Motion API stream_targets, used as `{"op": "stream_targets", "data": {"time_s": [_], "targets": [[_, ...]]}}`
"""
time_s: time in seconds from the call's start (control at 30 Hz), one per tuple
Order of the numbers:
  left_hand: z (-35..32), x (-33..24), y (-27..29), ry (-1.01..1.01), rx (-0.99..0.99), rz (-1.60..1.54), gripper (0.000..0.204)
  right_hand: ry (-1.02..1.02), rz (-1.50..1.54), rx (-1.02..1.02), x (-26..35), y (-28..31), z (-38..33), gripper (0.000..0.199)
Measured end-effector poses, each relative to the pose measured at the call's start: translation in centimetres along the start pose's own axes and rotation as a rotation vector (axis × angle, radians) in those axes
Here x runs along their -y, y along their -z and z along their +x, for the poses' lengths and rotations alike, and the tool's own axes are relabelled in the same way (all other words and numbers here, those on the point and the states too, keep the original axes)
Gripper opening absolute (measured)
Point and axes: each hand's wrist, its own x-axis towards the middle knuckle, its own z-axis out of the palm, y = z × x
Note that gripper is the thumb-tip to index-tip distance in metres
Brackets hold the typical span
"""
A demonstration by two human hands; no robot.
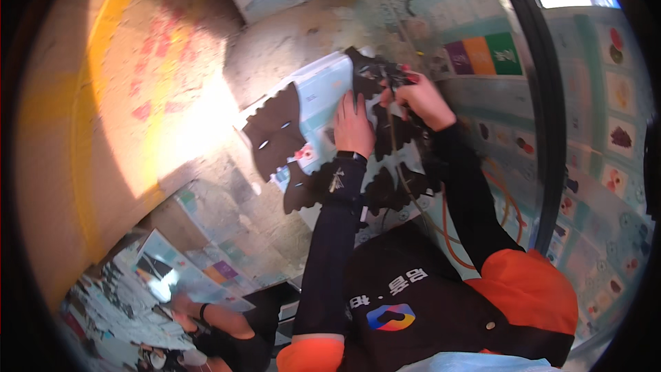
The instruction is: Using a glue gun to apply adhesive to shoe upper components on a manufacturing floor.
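My left hand (353,127) lies flat, fingers stretched out, on a stack of light-blue printed card sheets (320,96) with dark brown, wavy-edged areas (272,139). Wrapped around a dark hand tool (394,77) with a red part is my right hand (425,102), at the right side of the stack. Blur hides the tool's exact kind. A thin dark cord or hose (403,176) runs down from near the tool toward my body. The tool's working end is over or against the stack's right edge; I cannot tell which.
Large cardboard with yellow tape (96,96) stands at the left, sunlit. Printed sheet stacks (492,114) border the right, beside a dark metal post (551,117). An orange hose (508,200) loops by my right arm. Another person (231,327) works at the lower left.
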Motion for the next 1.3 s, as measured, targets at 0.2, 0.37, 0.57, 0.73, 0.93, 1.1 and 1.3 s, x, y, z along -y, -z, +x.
{"op": "stream_targets", "data": {"time_s": [0.2,0.37,0.57,0.73,0.93,1.1,1.3], "targets": [[-3.2,1.8,3.8,0.440,-0.240,0.193,0.060,0.053,0.018,0.019,3.1,-2.4,-4.8,0.045],[-3.4,3.9,5.1,0.547,-0.409,0.107,0.067,0.069,0.021,0.086,2.8,-4.8,-5.0,0.043],[-1.1,9.7,8.5,0.515,-0.304,0.070,0.072,0.053,0.003,0.069,2.6,-4.6,-5.9,0.044],[-0.2,8.0,6.4,0.360,-0.147,-0.046,0.078,0.039,0.002,0.056,1.1,-5.3,-5.4,0.044],[0.5,7.0,8.2,0.189,-0.151,0.055,0.061,0.016,0.002,0.052,-1.0,-5.5,-4.3,0.038],[-4.3,11.4,11.2,0.229,-0.039,0.289,0.064,0.004,-0.017,0.093,-0.7,-8.0,-4.6,0.032],[-4.4,12.0,10.7,0.130,-0.062,0.272,0.053,0.060,-0.051,0.126,-1.5,-11.8,-3.4,0.027]]}}
